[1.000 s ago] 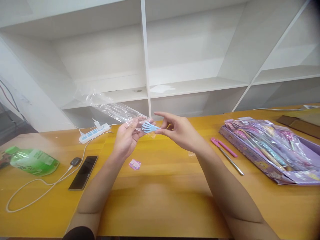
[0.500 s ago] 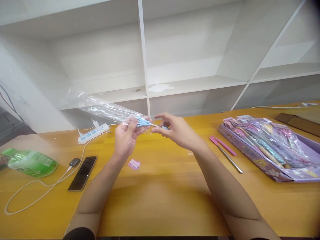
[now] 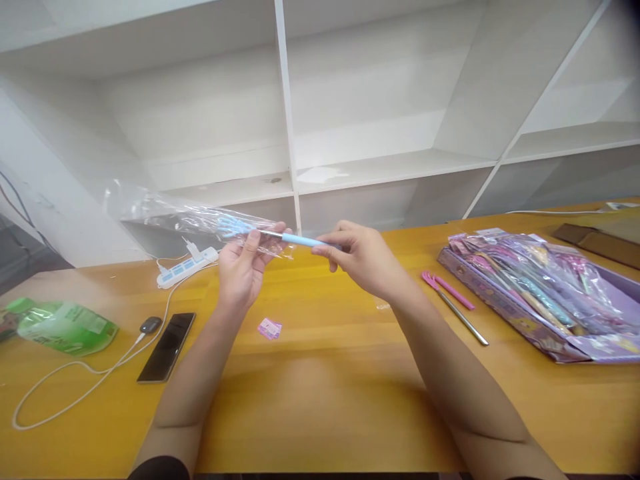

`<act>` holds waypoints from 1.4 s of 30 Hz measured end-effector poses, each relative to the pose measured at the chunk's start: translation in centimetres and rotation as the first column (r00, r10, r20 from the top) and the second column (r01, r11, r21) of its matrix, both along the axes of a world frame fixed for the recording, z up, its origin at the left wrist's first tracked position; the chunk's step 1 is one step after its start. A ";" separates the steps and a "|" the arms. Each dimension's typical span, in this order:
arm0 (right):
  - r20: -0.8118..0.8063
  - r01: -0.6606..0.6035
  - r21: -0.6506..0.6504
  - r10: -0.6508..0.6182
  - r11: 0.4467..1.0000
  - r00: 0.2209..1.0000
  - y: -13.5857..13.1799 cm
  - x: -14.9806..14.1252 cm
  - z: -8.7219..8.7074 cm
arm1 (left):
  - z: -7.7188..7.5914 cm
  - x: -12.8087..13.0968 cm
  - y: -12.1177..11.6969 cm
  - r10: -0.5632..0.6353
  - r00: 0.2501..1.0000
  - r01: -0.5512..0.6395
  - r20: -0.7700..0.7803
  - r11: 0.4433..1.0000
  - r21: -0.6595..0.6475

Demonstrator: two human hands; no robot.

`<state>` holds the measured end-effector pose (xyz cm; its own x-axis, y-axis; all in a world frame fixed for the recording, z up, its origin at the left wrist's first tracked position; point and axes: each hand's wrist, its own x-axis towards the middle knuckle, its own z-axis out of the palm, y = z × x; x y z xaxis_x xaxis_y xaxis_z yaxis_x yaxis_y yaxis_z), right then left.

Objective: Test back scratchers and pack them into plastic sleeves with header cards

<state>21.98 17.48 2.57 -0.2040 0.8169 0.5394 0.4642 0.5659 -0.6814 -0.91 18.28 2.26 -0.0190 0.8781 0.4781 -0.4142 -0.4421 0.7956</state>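
A light-blue back scratcher (image 3: 303, 240) with a hand-shaped head and a metal shaft is held level between my hands. Its head and part of the shaft lie inside a clear plastic bag (image 3: 185, 217), which trails off to the left. My left hand (image 3: 243, 267) pinches the shaft near the head, through the bag. The blue handle sticks out to the right, and my right hand (image 3: 353, 257) has its end between thumb and fingers. On the table below lies a small pink-and-purple card (image 3: 270, 328).
On the right, a pink back scratcher (image 3: 455, 307) lies beside a purple box (image 3: 500, 317) of several bagged back scratchers. To the left are a phone (image 3: 166, 348), a green bottle (image 3: 65, 327), a white cable and a power strip (image 3: 187, 269). White shelving (image 3: 390, 163) stands behind.
The blue handle now shows outside the bag, further drawn out to the right. My left hand has shifted a little left, and the scratcher's head now sits left of its fingers.
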 end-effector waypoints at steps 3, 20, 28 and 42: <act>-0.057 -0.032 0.001 0.032 0.999 0.998 -1.0 -1.9 -0.3 | -0.8 1.0 -0.1 -0.074 0.997 0.074 0.002 0.995 -0.063; -0.104 -0.077 0.258 0.107 0.963 0.989 -0.8 -1.5 -0.1 | -0.5 0.4 0.1 -0.082 0.996 0.083 0.026 0.994 -0.069; -0.108 0.081 0.443 -0.036 0.893 0.993 -0.7 -2.8 -0.9 | -2.2 3.0 -1.0 -0.236 0.972 0.229 -0.021 0.960 -0.163; 0.245 -0.334 0.581 0.233 0.742 0.941 0.4 0.3 -0.1 | -1.1 0.2 -0.3 -0.348 0.918 0.303 -0.191 0.925 -0.231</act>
